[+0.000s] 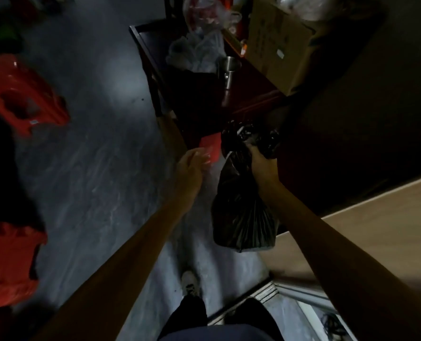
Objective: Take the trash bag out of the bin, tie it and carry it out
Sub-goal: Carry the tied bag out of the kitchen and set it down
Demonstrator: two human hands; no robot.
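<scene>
A black trash bag [241, 210] hangs in the air above the grey floor, its neck bunched together. My right hand [262, 163] grips that bunched neck from above, with the loose top of the bag sticking out past my fingers. My left hand [192, 166] is held out to the left of the bag with its fingers apart, holding nothing and not touching the bag. A small red bin [210, 147] stands on the floor just beyond my left hand, under the dark table.
A dark wooden table [241, 99] ahead carries a metal cup [228, 70], clear plastic bags [199, 50] and a cardboard box [278, 43]. Red plastic stools [25, 99] stand on the left. A light wooden panel [364, 230] is at right. My shoe [191, 281] is on the floor below.
</scene>
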